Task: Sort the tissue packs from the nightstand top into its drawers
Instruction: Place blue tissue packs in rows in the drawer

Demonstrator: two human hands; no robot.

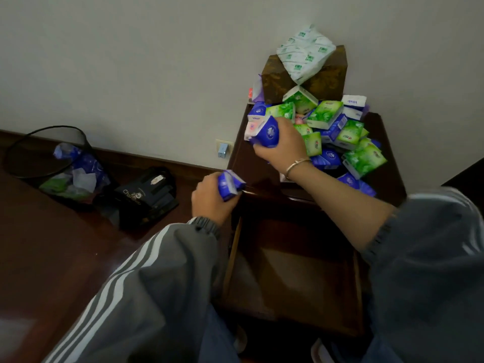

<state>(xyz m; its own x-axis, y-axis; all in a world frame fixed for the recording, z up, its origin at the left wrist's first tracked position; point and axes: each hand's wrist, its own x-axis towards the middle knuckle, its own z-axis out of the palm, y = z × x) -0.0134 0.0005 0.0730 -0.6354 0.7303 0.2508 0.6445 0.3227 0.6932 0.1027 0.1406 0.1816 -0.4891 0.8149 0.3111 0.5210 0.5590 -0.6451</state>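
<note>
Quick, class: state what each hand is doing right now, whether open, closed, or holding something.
Left hand: closed, gripping a blue tissue pack.
Right hand: closed, gripping a second blue pack.

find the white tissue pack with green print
Head view, upper right: the white tissue pack lies tilted on the brown box at the back of the nightstand, by the wall.
</note>
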